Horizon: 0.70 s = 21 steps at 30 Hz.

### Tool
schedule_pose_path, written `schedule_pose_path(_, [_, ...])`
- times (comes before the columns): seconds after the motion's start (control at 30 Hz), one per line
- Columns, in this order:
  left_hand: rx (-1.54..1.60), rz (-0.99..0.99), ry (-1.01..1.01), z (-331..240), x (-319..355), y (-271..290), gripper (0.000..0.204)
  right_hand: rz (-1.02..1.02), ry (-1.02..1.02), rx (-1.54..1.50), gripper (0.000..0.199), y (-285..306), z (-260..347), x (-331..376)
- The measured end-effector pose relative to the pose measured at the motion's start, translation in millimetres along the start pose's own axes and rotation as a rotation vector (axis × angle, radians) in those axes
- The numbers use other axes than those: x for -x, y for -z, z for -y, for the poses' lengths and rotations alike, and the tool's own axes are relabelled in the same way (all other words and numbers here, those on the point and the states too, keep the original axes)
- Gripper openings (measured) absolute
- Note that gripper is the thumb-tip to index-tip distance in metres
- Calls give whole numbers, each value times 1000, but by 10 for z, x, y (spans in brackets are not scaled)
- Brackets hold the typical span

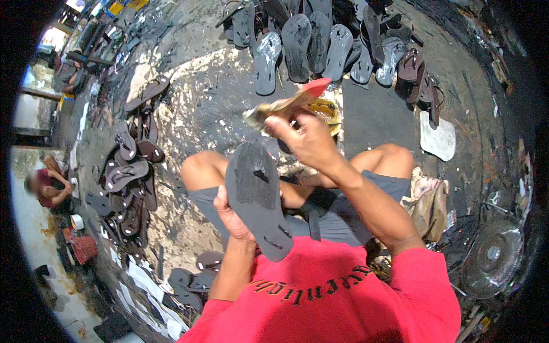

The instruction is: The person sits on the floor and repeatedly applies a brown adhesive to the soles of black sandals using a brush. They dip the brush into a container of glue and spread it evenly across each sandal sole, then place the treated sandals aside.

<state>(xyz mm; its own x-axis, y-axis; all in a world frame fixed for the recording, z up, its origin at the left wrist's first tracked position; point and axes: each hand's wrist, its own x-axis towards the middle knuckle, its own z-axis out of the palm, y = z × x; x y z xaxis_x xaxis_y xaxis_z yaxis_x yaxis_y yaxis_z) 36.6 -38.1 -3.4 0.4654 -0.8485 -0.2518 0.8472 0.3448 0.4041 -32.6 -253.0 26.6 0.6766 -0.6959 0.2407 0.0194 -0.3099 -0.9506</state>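
Note:
My left hand (233, 220) grips the edge of a dark grey sandal sole (251, 171), held up tilted over my lap. A darker, wet-looking patch covers much of the sole's upper part, and bits of black strap poke through its holes. Beyond and to the right, my right hand (306, 140) is closed around a crusted brush (289, 106) with a red end and a whitish tip. The tip points left, apart from the sole. Partly hidden behind this hand stands a yellow-stained container (325, 110).
Several grey soles (297, 46) lie in rows at the far side, with brown sandals (420, 77) to their right. A pile of dark sandals (128, 171) lies at left. A fan (493, 257) stands at right, below a white sheet (437, 137). Another person (48, 183) sits at far left.

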Motion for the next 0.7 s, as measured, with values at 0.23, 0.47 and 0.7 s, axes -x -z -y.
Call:
schedule_pose_path(0.23, [-259, -286, 107, 138, 278, -105, 84, -202, -178, -379, 29, 450, 85, 320])
schedule_pose_path(0.47, [-15, -20, -129, -73, -618, -39, 65, 73, -178, -26, 28, -224, 420, 502])
schedule_pose_path(0.7, [88, 185, -9, -249, -840, -365, 68, 225, 156, 9, 26, -219, 208, 710])
